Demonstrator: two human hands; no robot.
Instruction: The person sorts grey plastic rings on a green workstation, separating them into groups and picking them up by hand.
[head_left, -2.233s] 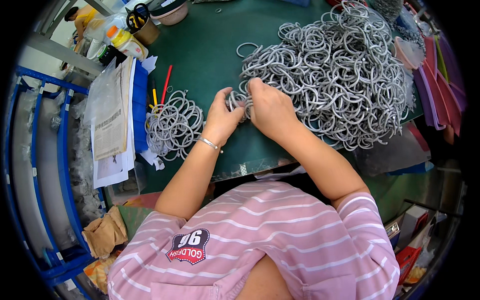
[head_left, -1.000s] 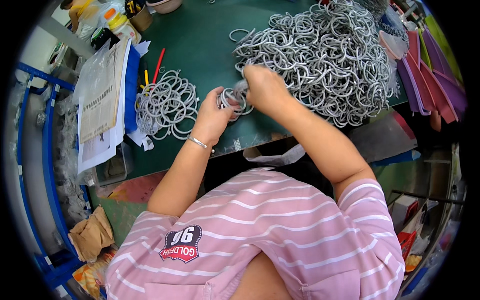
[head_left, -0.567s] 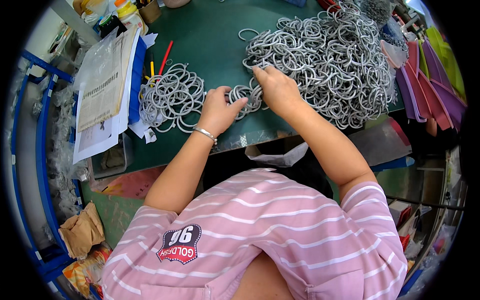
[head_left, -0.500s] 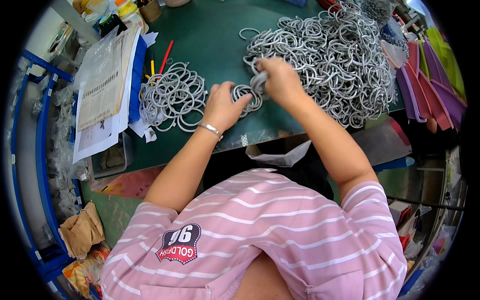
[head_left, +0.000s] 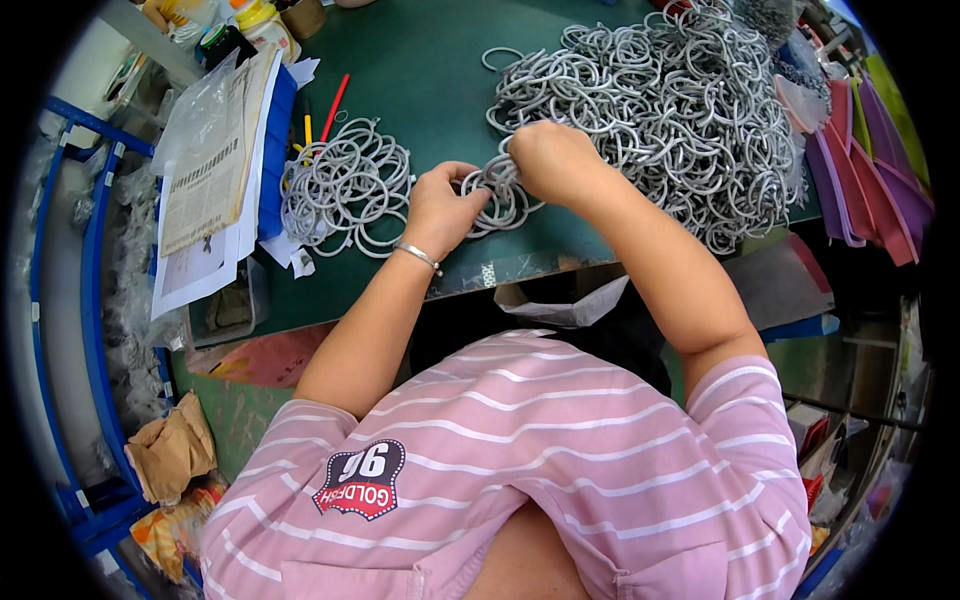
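Between my hands, a small bunch of grey metal rings point(head_left: 512, 212) lies on the green tabletop. My left hand point(head_left: 440, 208), with a silver bracelet at its wrist, curls at the bunch's left side, thumb and index finger closed on rings there. My right hand point(head_left: 553, 163) is closed in a loose fist over the bunch's upper right, its fingertips hidden behind the hand, with rings showing just below them. To the left spreads a looser group of rings point(head_left: 350, 190). A large heap of the same rings point(head_left: 660, 110) rises beyond my right hand.
A blue tray point(head_left: 277, 160) with papers and a newspaper point(head_left: 205, 200) on it stands left, near a red pen point(head_left: 335, 105). Pink and purple plastic bins point(head_left: 860, 170) lean at the right. Below the table's front edge hangs a whitish sheet point(head_left: 565, 303).
My right hand has come slightly down and left, and rings it carried now sit over the small bunch. My left thumb and index finger have drawn closer together on the rings.
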